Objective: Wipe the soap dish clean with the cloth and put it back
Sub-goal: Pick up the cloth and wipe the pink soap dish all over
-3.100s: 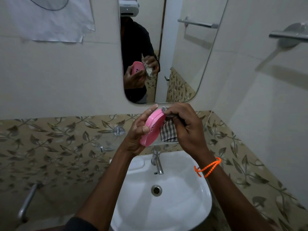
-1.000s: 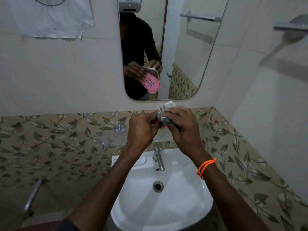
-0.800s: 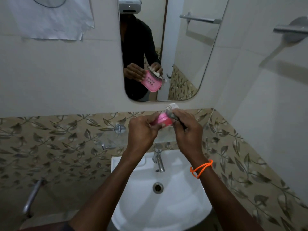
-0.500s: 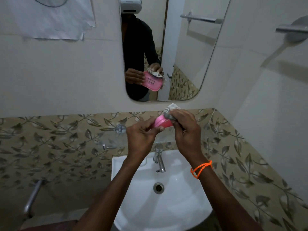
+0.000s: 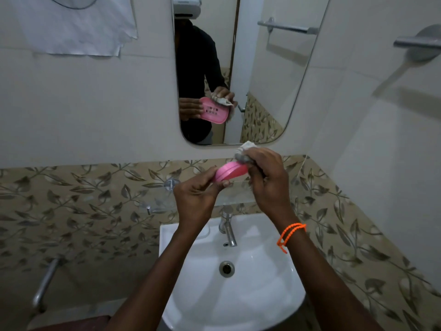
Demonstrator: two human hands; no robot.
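Far left, a sheet of paper (image 5: 71, 25) hangs on the wall, and low down a metal bar (image 5: 45, 285) pokes out below the leaf-patterned tiles (image 5: 78, 209). Moving in, the left hand (image 5: 195, 199) is up in front of the wall above the basin (image 5: 238, 306), fingers curled and pinching the left end of the pink soap dish (image 5: 230, 172). The dish is held in mid-air, tipped so its edge faces the camera. Straight below it the tap (image 5: 228, 229) stands at the back of the basin, the drain (image 5: 226, 268) beneath. Up above, the mirror (image 5: 274, 80) shows the dish's slotted face and both hands on it. Now the right hand (image 5: 268, 180): closed around a bunched cloth (image 5: 244, 154), pressing it against the right end of the dish, a tuft of cloth sticking out above the knuckles. An orange band (image 5: 290, 235) circles that wrist. Far right, a towel rail (image 5: 417, 43) is fixed to the side wall.
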